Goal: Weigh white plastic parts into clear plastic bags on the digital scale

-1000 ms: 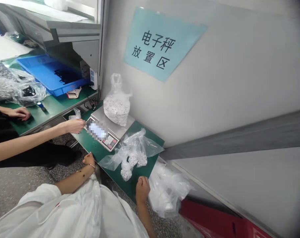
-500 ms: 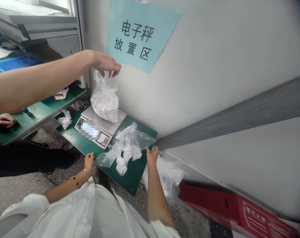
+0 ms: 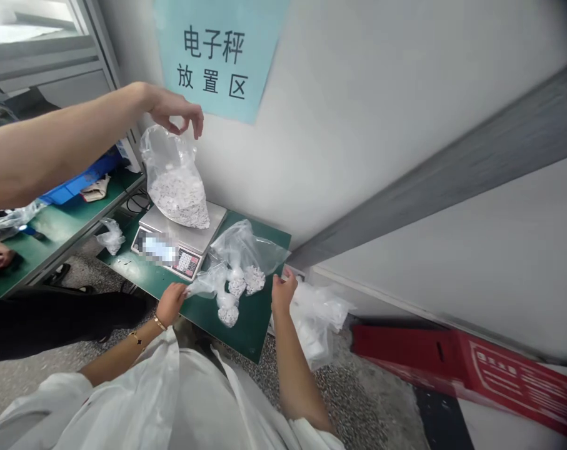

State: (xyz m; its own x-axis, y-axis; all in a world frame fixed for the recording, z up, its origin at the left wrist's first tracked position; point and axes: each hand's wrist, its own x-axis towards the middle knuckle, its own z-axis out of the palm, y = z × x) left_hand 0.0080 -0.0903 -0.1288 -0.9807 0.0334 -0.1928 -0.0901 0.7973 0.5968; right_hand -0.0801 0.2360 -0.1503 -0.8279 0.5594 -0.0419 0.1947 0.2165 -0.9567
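On the green board's front edge, my left hand (image 3: 171,302) is closed, its fingertips on the corner of a clear plastic bag (image 3: 239,240). My right hand (image 3: 284,291) is at the board's right edge, thumb and fingers apart, close to that bag's other side. Small knotted bags of white bits (image 3: 236,286) lie by the clear bag. A larger bag of white bits (image 3: 177,194) stands with its mouth up on the electronic scale (image 3: 180,234). Just above its mouth is a co-worker's hand (image 3: 175,112); whether it touches the bag, I cannot tell.
Another small bag (image 3: 110,236) lies left of the scale on the green board (image 3: 245,340). Beside my right forearm are white plastic bags (image 3: 318,319). A red box (image 3: 405,356) sits on the floor, and a workbench (image 3: 72,228) with a blue tray is at left.
My left hand has shifted from the board's edge to the bag's corner. The co-worker's hand has lifted slightly off the large bag's top, whose mouth looks wider. The view has turned a little rightward.
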